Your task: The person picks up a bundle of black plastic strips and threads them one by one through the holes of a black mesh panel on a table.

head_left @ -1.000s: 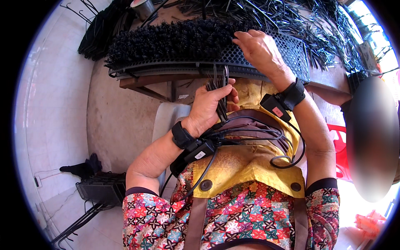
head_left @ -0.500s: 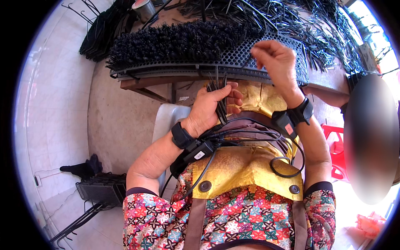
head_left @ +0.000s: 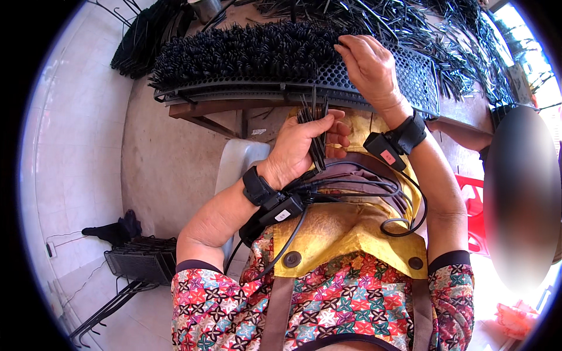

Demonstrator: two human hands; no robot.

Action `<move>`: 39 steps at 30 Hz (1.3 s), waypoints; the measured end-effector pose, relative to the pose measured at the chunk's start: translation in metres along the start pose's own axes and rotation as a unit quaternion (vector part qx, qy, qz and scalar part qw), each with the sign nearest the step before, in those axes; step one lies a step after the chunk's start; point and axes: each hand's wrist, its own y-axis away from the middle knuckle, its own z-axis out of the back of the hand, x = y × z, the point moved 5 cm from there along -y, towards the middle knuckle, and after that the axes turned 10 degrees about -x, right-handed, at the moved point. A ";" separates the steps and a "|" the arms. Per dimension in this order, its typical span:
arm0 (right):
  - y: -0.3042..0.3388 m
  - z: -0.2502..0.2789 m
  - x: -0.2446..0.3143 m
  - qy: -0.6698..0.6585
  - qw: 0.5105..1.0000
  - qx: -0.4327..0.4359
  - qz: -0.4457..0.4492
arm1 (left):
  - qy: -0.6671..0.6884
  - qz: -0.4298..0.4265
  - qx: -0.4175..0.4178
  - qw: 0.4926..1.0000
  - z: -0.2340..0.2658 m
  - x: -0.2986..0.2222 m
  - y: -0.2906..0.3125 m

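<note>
My left hand (head_left: pixel 298 140) is closed around a bundle of thin black strips (head_left: pixel 319 137), its thumb across them and the other fingers curled loosely. The strips point up toward a black perforated tray (head_left: pixel 410 73). Packed upright in the tray's holes, many dark strips (head_left: pixel 240 55) fill its left and middle, while bare holes show at the right. Over the right edge of that packed part, my right hand (head_left: pixel 372 67) has thumb and fingers pinched together. Whatever lies between those fingertips is hidden against the dark strips.
The tray rests on a wooden table (head_left: pixel 462 114) with loose black strips (head_left: pixel 404 26) heaped behind it. A metal can (head_left: pixel 205 9) stands at the back left. A red plastic stool (head_left: pixel 471 213) is at right beside a blurred shape. Black racks (head_left: pixel 140 266) stand on the floor at lower left.
My right hand has moved up and left, from above the bare holes to the edge of the packed strips. The strip hanging from its fingers no longer shows. My left hand shifted slightly right.
</note>
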 end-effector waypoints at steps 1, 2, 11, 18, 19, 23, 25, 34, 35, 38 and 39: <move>0.000 -0.004 -0.002 -0.011 1.000 0.024 -0.002 | 0.006 0.004 0.002 1.000 0.000 0.000 0.000; 0.001 -0.009 -0.004 -0.021 0.999 0.048 -0.004 | 0.011 0.008 0.004 1.000 0.001 -0.001 0.001; 0.006 0.002 0.004 -0.030 0.977 0.136 -0.161 | 0.040 0.035 0.057 0.997 -0.005 -0.002 0.000; 0.045 0.011 0.017 -0.323 0.760 0.234 -0.513 | 0.014 0.038 0.080 0.996 -0.006 0.003 0.000; 0.047 0.013 0.015 -0.325 0.758 0.225 -0.519 | 0.013 0.039 0.079 0.996 -0.007 0.003 0.000; 0.053 0.022 0.009 -0.326 0.753 0.166 -0.546 | 0.014 0.040 0.055 0.998 -0.009 0.001 0.002; 0.056 0.030 0.003 -0.292 0.780 0.126 -0.539 | 0.019 0.039 0.040 0.998 -0.006 0.001 0.000; 0.017 0.076 0.033 0.022 0.977 -0.040 -0.209 | 0.052 0.047 -0.026 0.997 0.011 0.004 -0.007; 0.009 0.077 0.049 0.001 0.995 -0.031 -0.094 | 0.061 0.055 -0.017 0.996 0.007 0.004 -0.005; 0.022 0.068 0.094 -0.131 0.979 0.092 0.125 | 0.120 0.064 0.020 0.990 0.002 0.003 -0.005; 0.031 0.062 0.104 -0.137 0.972 0.123 0.143 | 0.146 0.063 0.032 0.987 0.001 0.002 -0.005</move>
